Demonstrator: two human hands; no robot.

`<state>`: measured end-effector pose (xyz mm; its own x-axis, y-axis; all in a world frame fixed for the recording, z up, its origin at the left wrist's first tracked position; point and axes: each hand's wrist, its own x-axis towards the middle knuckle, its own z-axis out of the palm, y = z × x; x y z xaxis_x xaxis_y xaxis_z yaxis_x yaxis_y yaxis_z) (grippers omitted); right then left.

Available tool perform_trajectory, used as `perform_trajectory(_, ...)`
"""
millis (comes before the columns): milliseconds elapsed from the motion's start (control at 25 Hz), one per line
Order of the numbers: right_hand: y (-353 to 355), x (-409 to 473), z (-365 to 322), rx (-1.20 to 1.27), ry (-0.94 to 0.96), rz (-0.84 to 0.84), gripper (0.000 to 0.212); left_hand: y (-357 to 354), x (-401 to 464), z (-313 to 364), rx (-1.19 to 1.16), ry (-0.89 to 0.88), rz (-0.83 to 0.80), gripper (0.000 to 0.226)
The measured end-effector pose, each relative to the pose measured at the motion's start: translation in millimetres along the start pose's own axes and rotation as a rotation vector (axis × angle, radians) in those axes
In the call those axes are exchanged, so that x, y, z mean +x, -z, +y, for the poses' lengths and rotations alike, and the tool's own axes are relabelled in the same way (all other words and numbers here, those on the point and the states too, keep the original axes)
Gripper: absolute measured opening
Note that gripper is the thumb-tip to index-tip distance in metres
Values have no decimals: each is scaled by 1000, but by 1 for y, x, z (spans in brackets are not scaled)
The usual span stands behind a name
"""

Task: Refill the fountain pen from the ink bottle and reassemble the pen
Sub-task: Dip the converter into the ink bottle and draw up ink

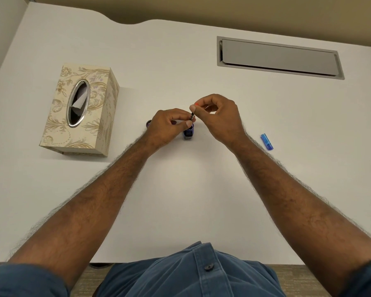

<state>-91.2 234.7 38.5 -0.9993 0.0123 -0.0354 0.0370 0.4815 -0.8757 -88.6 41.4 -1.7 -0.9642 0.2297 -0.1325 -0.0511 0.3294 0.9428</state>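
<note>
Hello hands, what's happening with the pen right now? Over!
Left hand and right hand pinching thin dark pen part above small blue ink bottle. Blue plastic pen piece lying aside. Nothing blocking.

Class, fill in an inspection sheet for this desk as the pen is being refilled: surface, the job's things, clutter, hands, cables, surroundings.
Surface: white desk, no spills seen.
Job's things: ink bottle open, beneath the hands; its cap apparently behind the left hand, mostly hidden; thin pen part held above the bottle; blue pen piece lying to the right.
Clutter: tissue box on the left.
Hands: left hand and right hand both pinch the pen part.
Cables: nothing seen; closed grey hatch in the desk.
Surroundings: beige partition behind.
</note>
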Motion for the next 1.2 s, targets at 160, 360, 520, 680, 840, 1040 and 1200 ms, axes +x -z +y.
perform_trajectory(160, 4, 0, 1, 14, 21, -30, 18, 1, 0, 2, 11, -2, 3, 17)
perform_trajectory(360, 3, 3, 0, 2, -7, -11, 16, 0, 1, 3, 34, -2, 4, 17)
perform_trajectory(520, 5, 3, 0, 48, -42, -47, 22, 0, 1, 2, 28, 4, 9, 16)
perform_trajectory(680, 4, 4, 0, 52, -15, -48, 10, 0, 0, 1, 20, 6, 7, 15)
perform_trajectory(840, 2, 6, 1, 79, -71, -37, 19, 1, 1, 2, 33, 6, -5, 13)
perform_trajectory(1040, 8, 5, 2, 138, -68, -89, 20, 2, 1, 1, 19, 14, -1, 14)
perform_trajectory(1200, 7, 6, 2, 123, -78, -68, 15, 2, 1, 1, 18, 10, 4, 15)
